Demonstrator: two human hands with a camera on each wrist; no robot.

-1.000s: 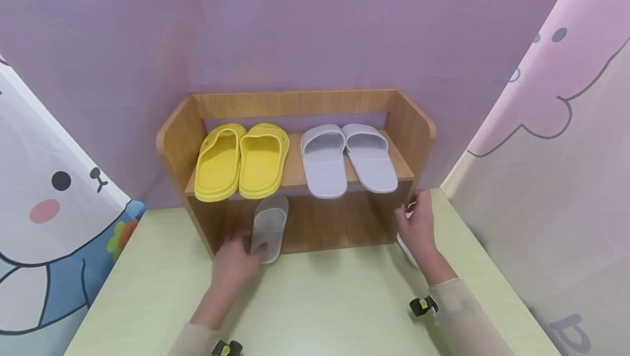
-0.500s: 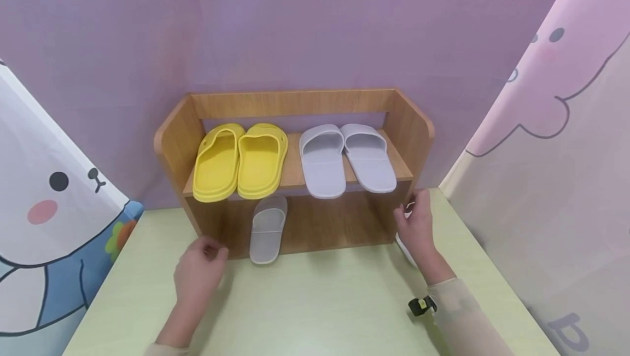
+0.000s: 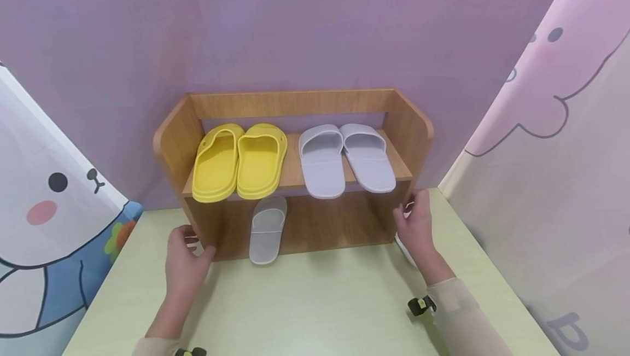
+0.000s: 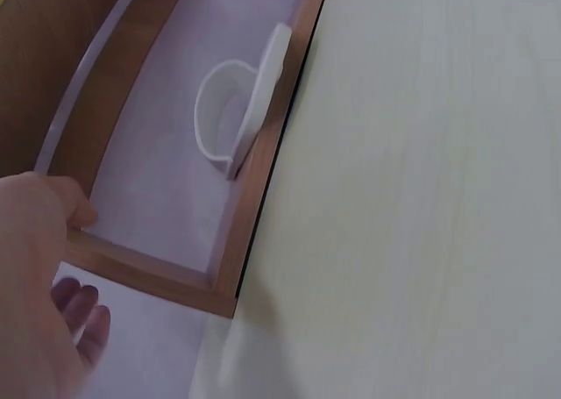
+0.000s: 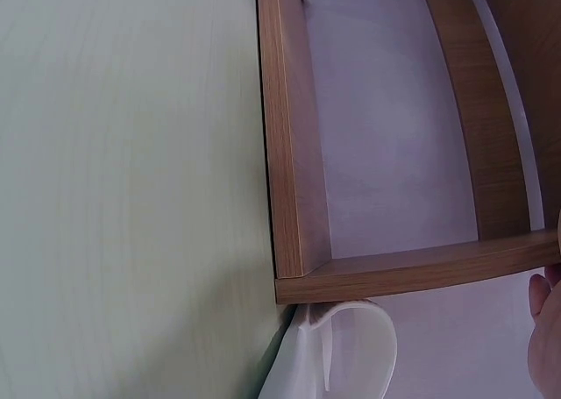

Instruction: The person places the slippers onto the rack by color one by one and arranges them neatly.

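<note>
A wooden shoe rack point(image 3: 292, 103) stands before me. Its upper shelf bears a yellow clog pair point(image 3: 215, 173) on the left and a pale lavender slide pair point(image 3: 322, 164) on the right. One greyish-white slide point(image 3: 267, 235) sits below, toward the left. My left hand point(image 3: 184, 266) straddles the rack's left side panel, thumb inside and fingers outside, with a gap between fingertips and panel in the left wrist view. At the right side panel point(image 5: 421, 267), my right hand point(image 3: 417, 227) holds its front edge, thumb toward the inner side.
Another white slide point(image 5: 324, 355) lies outside the rack's right panel, partly hidden by my right hand in the head view. The rack stands on a pale green tabletop point(image 3: 315, 312). A purple cloth point(image 3: 315, 28) hangs right behind, and printed cloths point(image 3: 566, 181) flank both sides.
My left hand has let go of the lower greyish-white slide and moved left to the rack's left panel, its fingers spreading around the edge. The right hand has stayed at the right panel.
</note>
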